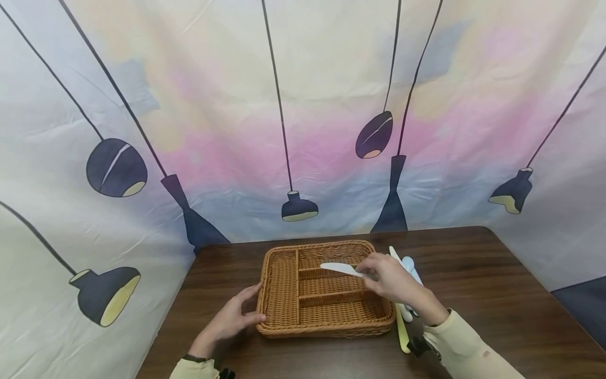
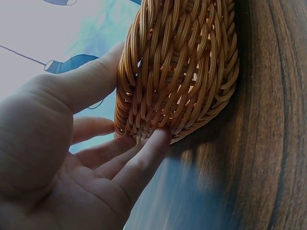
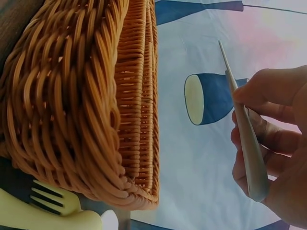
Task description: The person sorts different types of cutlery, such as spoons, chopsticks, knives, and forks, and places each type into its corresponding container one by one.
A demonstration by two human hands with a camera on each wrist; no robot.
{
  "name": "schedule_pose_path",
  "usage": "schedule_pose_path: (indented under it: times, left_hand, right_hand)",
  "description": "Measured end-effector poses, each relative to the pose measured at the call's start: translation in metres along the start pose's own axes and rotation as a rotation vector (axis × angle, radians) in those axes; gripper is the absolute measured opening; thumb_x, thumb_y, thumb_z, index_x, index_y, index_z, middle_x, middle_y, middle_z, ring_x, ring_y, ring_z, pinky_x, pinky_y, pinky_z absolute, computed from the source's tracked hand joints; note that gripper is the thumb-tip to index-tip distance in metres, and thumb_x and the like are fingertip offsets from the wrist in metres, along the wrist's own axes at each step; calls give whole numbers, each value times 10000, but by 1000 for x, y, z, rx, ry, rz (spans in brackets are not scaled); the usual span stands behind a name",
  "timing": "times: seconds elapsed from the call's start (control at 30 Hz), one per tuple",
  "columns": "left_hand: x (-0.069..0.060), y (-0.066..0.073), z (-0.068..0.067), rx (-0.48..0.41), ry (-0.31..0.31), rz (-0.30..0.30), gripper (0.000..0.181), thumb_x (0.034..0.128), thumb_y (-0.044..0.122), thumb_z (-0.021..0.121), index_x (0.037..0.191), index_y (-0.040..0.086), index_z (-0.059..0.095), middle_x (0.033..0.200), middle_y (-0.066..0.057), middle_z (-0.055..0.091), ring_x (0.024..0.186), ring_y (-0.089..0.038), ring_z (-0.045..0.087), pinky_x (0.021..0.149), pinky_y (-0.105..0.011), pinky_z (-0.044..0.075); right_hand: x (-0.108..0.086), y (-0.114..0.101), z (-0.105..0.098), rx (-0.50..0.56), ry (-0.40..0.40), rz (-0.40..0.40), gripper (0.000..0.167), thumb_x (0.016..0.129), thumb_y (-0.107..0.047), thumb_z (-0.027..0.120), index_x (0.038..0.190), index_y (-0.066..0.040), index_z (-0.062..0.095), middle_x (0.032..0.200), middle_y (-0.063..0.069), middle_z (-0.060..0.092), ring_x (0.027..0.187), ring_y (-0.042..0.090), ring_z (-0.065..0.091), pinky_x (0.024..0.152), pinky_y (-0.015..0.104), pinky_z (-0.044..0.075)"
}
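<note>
1. From where I stand, the brown wicker basket [image 1: 326, 331] sits on the dark wood-grain table [image 1: 483, 284], one long compartment at its left and three shorter ones stacked along its right.
2. The person's right hand [image 1: 390, 276] hangs over the right part of the basket, palm turned down, its forearm coming in from the near right in a cream sleeve [image 1: 466, 342].
3. That hand's thumb and fingertips pinch the handle of a white table knife [image 1: 338, 268]; the right wrist view shows the grasp well, the remaining fingers bent in behind it.
4. The knife is above the basket, apart from the wicker, its blade pointing left over the short compartments toward the long divider.
5. The left hand [image 1: 232, 318] is at the basket's left end, thumb near the front corner, fingers reaching farther back.
6. Its fingers are extended rather than clenched, the tips and thumb resting against the outer side of the woven wall.
7. Just beside the basket's right wall lie more utensils: a light-blue spoon [image 1: 408, 262], a pale yellow fork [image 3: 60, 201], and a yellow handle [image 1: 402, 334] sticking out past the near right corner.
8. Beyond the basket hangs a pastel backdrop [image 1: 331, 142] with dark pendant lamps.
</note>
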State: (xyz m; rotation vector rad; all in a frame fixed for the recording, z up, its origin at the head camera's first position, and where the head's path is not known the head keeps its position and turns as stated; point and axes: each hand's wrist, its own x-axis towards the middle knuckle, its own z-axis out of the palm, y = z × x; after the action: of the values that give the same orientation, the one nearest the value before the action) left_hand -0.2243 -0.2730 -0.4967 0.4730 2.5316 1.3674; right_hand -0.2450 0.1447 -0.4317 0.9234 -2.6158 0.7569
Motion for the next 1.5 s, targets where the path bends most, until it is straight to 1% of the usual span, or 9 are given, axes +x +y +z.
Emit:
schedule_pose_path:
  times: [0.33,0.5,0.6,0.7,0.9,1.03,1.3,1.47,1.5]
  left_hand:
    - [-1,1,0,-8,1,-7,856,841,219,775,1524,23,299,1537,-275,275,1328,-475,396,886,-310,529]
    - [-1,2,-1,-13,-4,-1,848,844,209,771,1524,25,299,1538,-283,266,1335,-472,388,886,-310,530]
    - [-1,2,-1,-13,-6,10,842,847,202,768,1523,20,299,1543,-282,262,1354,-470,362,891,-318,528]
    - [-1,2,-1,-13,-6,21,835,850,190,765,1521,12,299,1545,-281,263,1365,-470,344,894,-323,527]
    - [-1,2,-1,-9,-9,30,831,853,190,762,1519,7,300,1540,-283,269,1358,-474,352,892,-325,528]
    - [-1,2,-1,-3,-7,29,835,850,199,765,1518,9,303,1538,-282,274,1358,-478,349,894,-331,527]
    - [-2,2,-1,-8,-2,27,837,844,200,771,1519,22,310,1538,-276,275,1361,-475,345,888,-318,529]
    - [-2,3,-1,-3,0,13,835,844,207,771,1521,33,313,1543,-270,275,1365,-472,343,885,-322,531]
    - [-2,3,-1,-6,-1,11,834,845,206,770,1521,34,313,1544,-269,272,1366,-472,340,885,-323,532]
  right_hand:
    - [-2,-4,9,-26,-65,-71,163,865,-122,712,1019,-174,729,942,-70,634,781,48,563,651,233,480]
    - [-3,-6,16,24,-137,-93,173,869,-106,706,1032,-158,733,956,-68,637,747,25,525,636,214,464]
    - [-3,-7,19,37,-168,-107,173,870,-105,709,1032,-159,734,961,-68,640,778,38,547,659,220,479]
    - [-5,-5,20,30,-164,-115,165,879,-125,705,1038,-156,733,981,-64,646,825,58,572,684,238,489]
    - [-4,1,16,12,-102,-110,169,884,-145,701,1049,-172,729,996,-46,663,802,71,581,656,231,462]
    - [-6,4,13,6,-72,-88,186,871,-130,710,1057,-142,723,981,-26,665,809,96,603,655,248,476]
    - [-8,13,10,23,67,6,229,857,-134,733,1085,-129,713,980,5,663,736,94,564,605,214,449]
    - [-11,21,5,39,139,19,250,847,-110,743,1095,-99,706,995,25,679,734,89,591,609,229,478]
    - [-11,22,5,30,154,20,248,848,-113,744,1093,-105,706,986,8,679,727,76,584,655,253,501]
